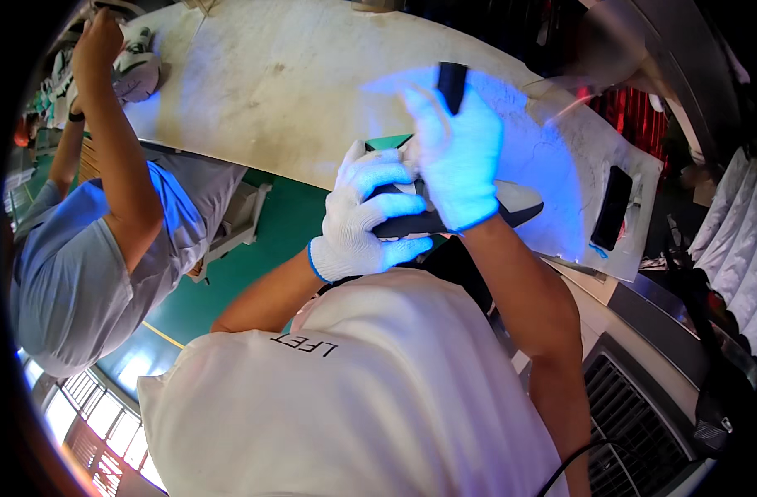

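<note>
Left hand (370,207) gripping shoe (521,200) at near edge of table (270,83); right hand (468,157) closed around black cylindrical tool (452,83). Probably mid-touch-up; next pass needs the shoe steady.

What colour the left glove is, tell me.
The left glove is white, edged blue, in the head view.

From where I stand, one piece of lettering (304,343) catches my eye: a short row of plain dark capitals on the white shirt (353,406) of the person at work. It sits high on the cloth, toward the shirt's eleven o'clock, about seven o'clock from the middle of the view. The letters appear upside down, the row slanting slightly, its left end higher.
</note>
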